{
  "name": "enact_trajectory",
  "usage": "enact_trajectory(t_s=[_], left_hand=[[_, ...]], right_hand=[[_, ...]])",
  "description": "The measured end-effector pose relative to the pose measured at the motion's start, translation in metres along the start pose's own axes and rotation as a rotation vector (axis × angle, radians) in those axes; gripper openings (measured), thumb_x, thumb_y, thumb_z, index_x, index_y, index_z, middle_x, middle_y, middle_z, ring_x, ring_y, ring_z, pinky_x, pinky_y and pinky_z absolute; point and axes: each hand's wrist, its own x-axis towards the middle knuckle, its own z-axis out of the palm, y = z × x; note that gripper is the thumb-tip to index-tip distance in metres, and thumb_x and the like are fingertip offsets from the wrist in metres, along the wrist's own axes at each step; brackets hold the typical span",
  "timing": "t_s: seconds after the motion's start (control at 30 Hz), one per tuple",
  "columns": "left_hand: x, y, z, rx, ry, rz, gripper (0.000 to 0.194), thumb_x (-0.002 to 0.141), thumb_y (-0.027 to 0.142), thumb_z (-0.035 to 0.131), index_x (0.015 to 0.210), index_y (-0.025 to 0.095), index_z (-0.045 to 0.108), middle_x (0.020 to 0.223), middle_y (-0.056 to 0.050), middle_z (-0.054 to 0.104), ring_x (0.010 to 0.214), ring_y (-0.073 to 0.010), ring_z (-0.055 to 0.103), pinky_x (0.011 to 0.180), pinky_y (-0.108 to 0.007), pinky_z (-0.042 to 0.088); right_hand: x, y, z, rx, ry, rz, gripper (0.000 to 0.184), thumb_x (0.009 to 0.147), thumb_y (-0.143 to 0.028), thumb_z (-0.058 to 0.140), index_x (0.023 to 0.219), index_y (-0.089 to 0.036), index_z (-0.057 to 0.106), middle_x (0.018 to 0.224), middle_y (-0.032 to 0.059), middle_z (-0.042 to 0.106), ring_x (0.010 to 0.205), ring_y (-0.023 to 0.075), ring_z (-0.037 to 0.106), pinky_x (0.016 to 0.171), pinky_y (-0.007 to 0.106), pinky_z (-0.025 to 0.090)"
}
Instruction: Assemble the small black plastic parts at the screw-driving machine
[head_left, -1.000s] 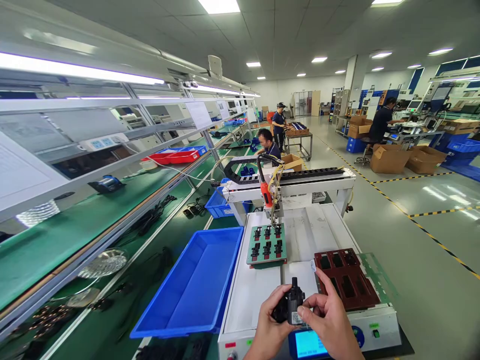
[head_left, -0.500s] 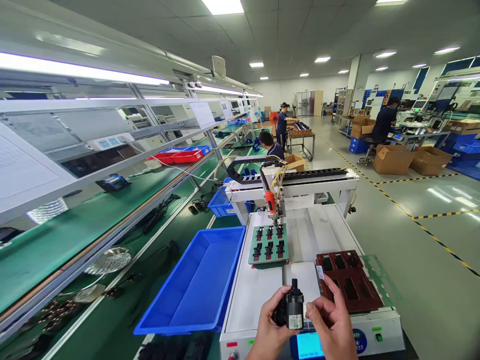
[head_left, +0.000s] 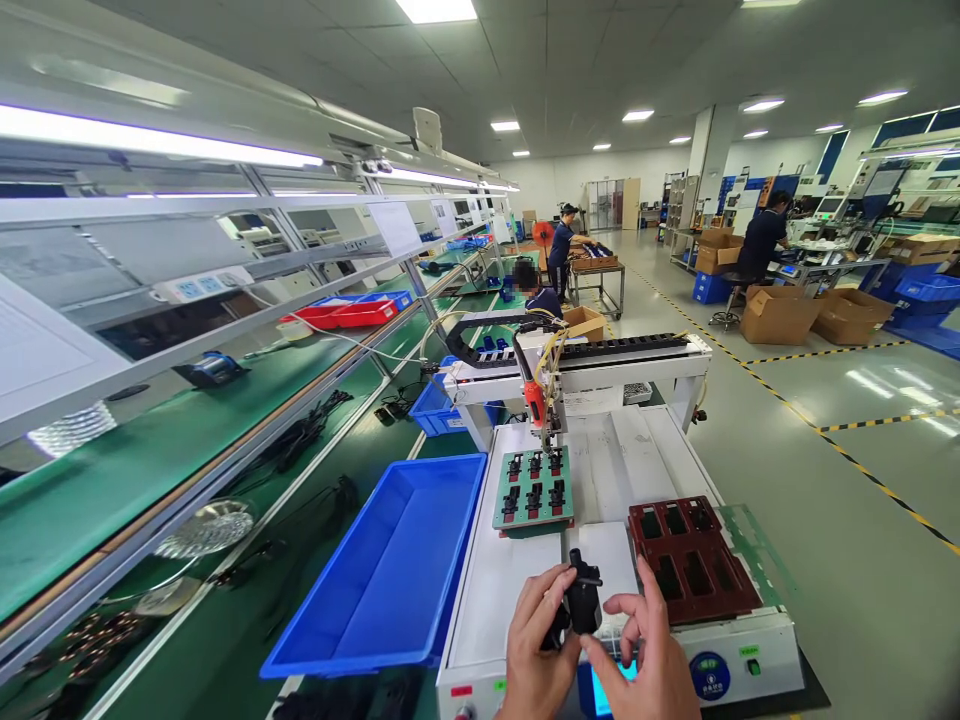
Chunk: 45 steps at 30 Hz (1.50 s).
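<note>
Bare hands work a small black device (head_left: 584, 596) above the front edge of a white machine (head_left: 525, 590), the left hand (head_left: 532, 640) pinching it between thumb and fingers, the right hand (head_left: 649, 655) spread with its thumb tip at the device's lower end; whether that thumb touches cannot be told. Another black piece, mostly covered, sits in the left palm. On the machine's bed, near its gantry, a green plate (head_left: 566, 480) carries six black parts (head_left: 534, 500) in two rows of three, while a brown-red fixture (head_left: 677, 545) with six openings lies at the machine's front right. Along the machine's left side stands a large blue bin (head_left: 397, 560), its inner floor and walls in view; a smaller blue bin (head_left: 439, 410) sits by the left gantry post, its contents hard to make out. Farther left of the machine, red and blue trays (head_left: 367, 313) rest beyond a green tabletop (head_left: 165, 440). Behind the machine, an open cardboard box (head_left: 585, 325) stands near a seated co-worker (head_left: 544, 300), and beyond, a standing co-worker (head_left: 561, 250) reaches over a brown carton (head_left: 596, 265) of dark items on a trolley (head_left: 611, 290).
</note>
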Motion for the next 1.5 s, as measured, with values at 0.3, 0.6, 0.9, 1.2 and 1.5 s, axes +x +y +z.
enact_trajectory(t_s=[0.3,0.6,0.9,1.2,1.5], left_hand=[[0.004,-0.002,-0.008,0.253,0.056,0.211,0.055,0.089,0.008,0.066,0.140,0.028,0.064,0.124,-0.011,0.073,0.112,-0.0258,0.071,0.092,-0.039,0.064],[0.001,0.005,-0.006,0.257,0.048,0.227,0.054,0.089,0.011,0.070,0.140,0.028,0.063,0.124,-0.011,0.072,0.111,-0.0253,0.071,0.091,-0.036,0.064],[0.013,-0.018,-0.007,0.090,0.115,-0.076,0.052,0.079,0.014,0.076,0.129,0.028,0.071,0.125,-0.011,0.073,0.116,-0.0294,0.072,0.094,-0.040,0.064],[0.020,-0.021,0.006,-0.180,0.042,-0.385,0.057,0.065,0.024,0.089,0.120,0.027,0.078,0.125,-0.009,0.075,0.122,-0.0349,0.069,0.106,-0.048,0.057],[0.012,-0.010,0.006,-0.233,-0.019,-0.452,0.057,0.062,0.016,0.086,0.117,0.026,0.079,0.119,-0.008,0.074,0.114,-0.0321,0.070,0.100,-0.043,0.056]], right_hand=[[0.011,-0.007,-0.009,0.030,0.006,-0.020,0.097,0.090,-0.055,0.074,0.165,-0.026,0.019,0.098,0.0046,0.074,0.060,0.0184,0.059,0.057,0.031,0.054],[0.010,-0.001,0.006,0.030,-0.084,-0.011,0.087,0.098,-0.051,0.063,0.166,-0.026,0.013,0.094,0.0028,0.078,0.058,0.0177,0.060,0.053,0.029,0.050],[0.016,0.002,-0.015,0.080,0.115,-0.102,0.069,0.100,-0.044,0.069,0.156,-0.021,0.036,0.088,0.0054,0.079,0.058,0.0166,0.066,0.054,0.025,0.057],[0.000,0.034,0.030,-0.317,-0.334,-0.680,0.083,0.093,-0.019,0.071,0.164,-0.030,0.030,0.087,0.0000,0.079,0.066,0.0227,0.076,0.059,0.029,0.061],[0.010,0.029,0.010,-0.113,-0.393,-0.299,0.079,0.095,-0.020,0.058,0.164,-0.035,0.023,0.104,-0.0027,0.080,0.067,0.0154,0.068,0.068,0.025,0.059]])
